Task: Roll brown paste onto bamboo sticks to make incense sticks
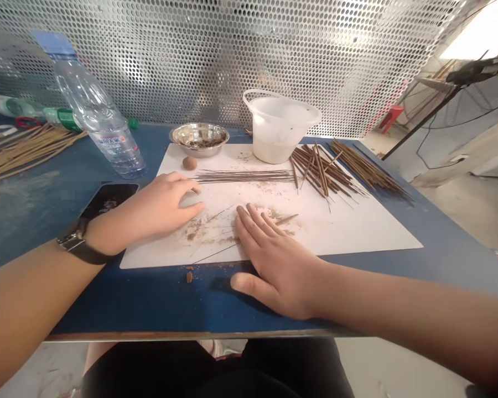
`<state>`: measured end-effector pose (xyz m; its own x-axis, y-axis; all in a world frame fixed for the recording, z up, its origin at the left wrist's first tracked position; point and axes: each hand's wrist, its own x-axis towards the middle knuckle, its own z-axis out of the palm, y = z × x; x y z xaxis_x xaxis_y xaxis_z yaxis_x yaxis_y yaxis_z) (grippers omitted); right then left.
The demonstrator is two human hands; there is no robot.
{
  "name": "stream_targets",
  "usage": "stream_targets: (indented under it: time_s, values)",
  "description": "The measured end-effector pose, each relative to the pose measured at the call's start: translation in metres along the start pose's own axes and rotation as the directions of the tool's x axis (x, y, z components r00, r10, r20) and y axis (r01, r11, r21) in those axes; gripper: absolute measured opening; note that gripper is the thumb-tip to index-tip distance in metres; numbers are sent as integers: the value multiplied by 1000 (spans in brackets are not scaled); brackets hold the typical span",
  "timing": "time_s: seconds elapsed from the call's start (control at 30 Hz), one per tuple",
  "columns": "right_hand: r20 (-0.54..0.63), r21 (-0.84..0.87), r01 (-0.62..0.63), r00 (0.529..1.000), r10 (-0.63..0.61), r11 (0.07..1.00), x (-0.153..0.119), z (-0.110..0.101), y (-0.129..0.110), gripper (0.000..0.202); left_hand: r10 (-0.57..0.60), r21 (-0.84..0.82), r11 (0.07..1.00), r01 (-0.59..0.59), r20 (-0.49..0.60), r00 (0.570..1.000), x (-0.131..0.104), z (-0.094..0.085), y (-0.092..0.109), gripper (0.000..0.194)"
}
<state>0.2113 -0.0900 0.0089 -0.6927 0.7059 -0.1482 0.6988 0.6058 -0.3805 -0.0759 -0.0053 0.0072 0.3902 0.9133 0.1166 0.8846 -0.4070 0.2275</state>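
Note:
On the white board [357, 221], my right hand [274, 260] lies flat with its fingers stretched over a thin stick and some brown crumbs; a brown-coated tip pokes out beyond the fingers. My left hand [161, 202] rests at the board's left side, fingers apart and slightly bent, holding nothing. Just beyond its fingertips lies a row of thin dark sticks [249, 176]. A small brown ball [190, 163] sits behind the left hand. Thicker brown-coated sticks [326, 171] are piled at the board's right rear.
A metal bowl [200, 138] and a white bucket [276, 130] stand at the back. A water bottle [103, 119] and a phone [108, 202] are at left, with pale sticks [25, 146] beyond. More brown sticks [369, 166] lie right. A perforated metal panel [216, 61] rises behind.

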Motion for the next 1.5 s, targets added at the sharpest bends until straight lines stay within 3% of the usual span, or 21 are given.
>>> stream_targets:
  time_s: [0.17, 0.47, 0.6, 0.73, 0.9, 1.07, 1.17, 1.3, 1.5]
  values:
    - [-21, -6, -14, 1000, 14, 1000, 1, 3, -3, 123, -6, 29, 1000, 6, 9, 1000, 0, 5, -3, 59]
    - [-108, -82, -115, 989, 105, 990, 96, -6, 6, 123, -17, 17, 1000, 16, 59, 998, 1, -2, 4, 58]
    - [-171, -40, -143, 976, 135, 989, 119, -19, 16, 118, 17, 10, 1000, -18, 33, 999, 1, -2, 1, 50]
    - [-215, -75, -6, 977, -10, 997, 107, -29, 46, 115, 34, 3, 999, -34, 21, 999, 1, -1, 0, 58]
    - [-95, -126, 101, 989, -114, 987, 52, -23, 76, 127, -9, 20, 1000, 8, 52, 999, 0, 0, -1, 62]
    - [-49, -197, 122, 990, -134, 973, -7, -6, 59, 127, -26, 61, 998, 23, 55, 998, 0, 2, 0, 65]
    - [-49, -214, 98, 993, -111, 972, -23, 2, 46, 123, -36, 65, 997, 31, 74, 997, 0, 2, 3, 68]
    - [-44, -186, -2, 999, -6, 983, -5, 0, 38, 125, -31, 50, 998, 28, 66, 997, 0, 1, 7, 67]
    - [-107, -154, -193, 978, 178, 969, 66, -15, 42, 124, -17, 4, 1000, 17, 38, 999, -1, 0, 8, 65]
